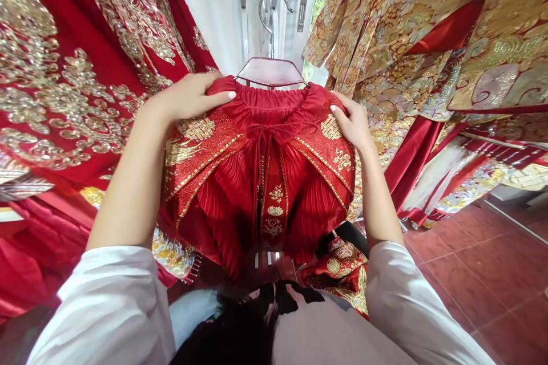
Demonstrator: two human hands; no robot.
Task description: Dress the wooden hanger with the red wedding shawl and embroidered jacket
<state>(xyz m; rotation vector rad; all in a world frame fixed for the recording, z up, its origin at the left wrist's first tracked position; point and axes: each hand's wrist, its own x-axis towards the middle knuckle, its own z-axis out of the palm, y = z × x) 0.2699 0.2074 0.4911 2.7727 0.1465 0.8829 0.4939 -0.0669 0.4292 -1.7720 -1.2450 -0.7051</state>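
Note:
A red garment (274, 182) with a gathered neckline, pleats and gold embroidery hangs in front of me on a hanger (272, 71). A thin red tie joins its neck opening at the front. My left hand (194, 97) grips its left shoulder, thumb on the front and fingers behind the cloth. At the opposite shoulder my right hand (353, 120) holds the cloth, its thumb near a round gold motif. The fingers at the back are partly hidden on both hands.
Red gowns with gold sequins (85, 68) hang close on the left. Gold patterned robes (398, 57) hang on the right, above a red tiled floor (471, 262). Behind the hanger is a white door frame (295, 11). Red and gold patterned cloth (342, 268) lies low beneath my right arm.

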